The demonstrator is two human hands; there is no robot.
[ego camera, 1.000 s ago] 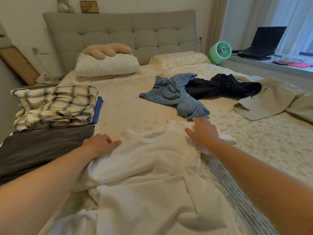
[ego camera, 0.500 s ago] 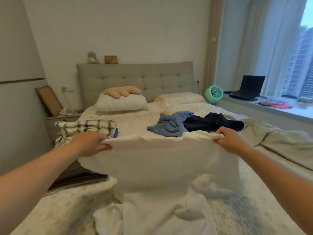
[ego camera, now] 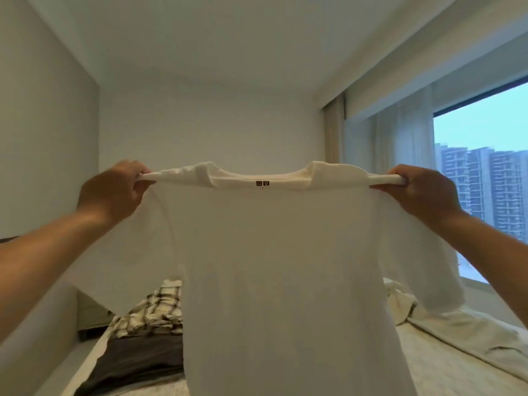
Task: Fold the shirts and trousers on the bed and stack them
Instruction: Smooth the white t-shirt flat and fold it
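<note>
White cotton T-shirt [ego camera: 280, 267] with a small dark neck label fills the middle of the view, held up in the air and stretched between both hands, its body hanging straight down toward six o'clock and hiding most of what lies behind it. Under it, the cream patterned bed [ego camera: 445, 364] shows only at the lower corners. At seven o'clock a dark grey folded garment [ego camera: 137, 364] lies on the bed with a cream-and-black plaid folded shirt [ego camera: 151, 312] on top of it, a stack already begun. At four o'clock a pale beige rumpled cloth [ego camera: 468, 330] lies on the covers.

Left hand [ego camera: 114, 190], at nine o'clock, has its grip clenched round the bunched shoulder seam; right hand [ego camera: 425, 192], at three o'clock, grips the opposite shoulder the same way.

Several things could go wrong here, as I judge it. The cloth is gathered into thin rolls in each grip, so one shoulder may slip free and the shirt would swing lopsided. Both sleeves droop loosely, so laying it down fast may trap one underneath and crease the fold. Since the shirt blocks the view of the bed, it could land on the plaid stack or overlap the beige cloth.
</note>
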